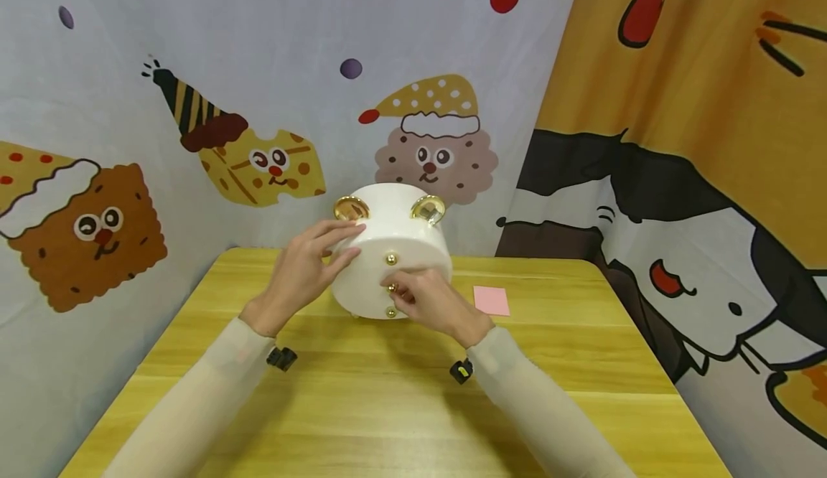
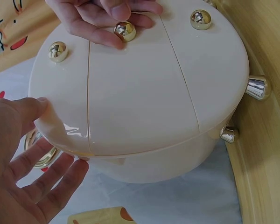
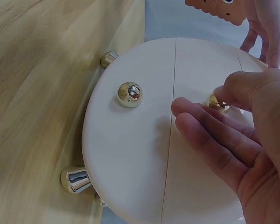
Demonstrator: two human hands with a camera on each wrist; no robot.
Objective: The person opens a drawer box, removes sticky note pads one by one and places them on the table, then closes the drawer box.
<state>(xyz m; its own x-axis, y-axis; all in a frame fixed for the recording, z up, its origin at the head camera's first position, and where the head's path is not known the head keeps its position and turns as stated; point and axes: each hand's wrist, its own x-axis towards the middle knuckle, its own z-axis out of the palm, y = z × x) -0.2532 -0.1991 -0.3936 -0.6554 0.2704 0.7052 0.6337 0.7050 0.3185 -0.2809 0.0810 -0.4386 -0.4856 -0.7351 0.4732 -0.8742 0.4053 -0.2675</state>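
A round white drawer box (image 1: 362, 288) stands on its rim, with three drawer fronts and a gold knob on each. My right hand (image 1: 434, 301) pinches the middle knob (image 2: 125, 31) between thumb and fingers. My left hand (image 1: 302, 266) touches the box's upper left edge. Its thumb lies on the front, and the other fingers, nearly straight, reach the curved side in the left wrist view. The top knob (image 1: 390, 258) and bottom knob (image 3: 130, 94) are untouched. Thin seams separate the drawer fronts, which look flush.
Two gold dish-shaped ears (image 1: 428, 209) sit on top of the box, and short gold feet (image 3: 75, 179) hold it up. A pink sticky note (image 1: 491, 301) lies to its right on the wooden table (image 1: 362, 406). A cartoon-printed curtain (image 1: 284, 47) hangs behind.
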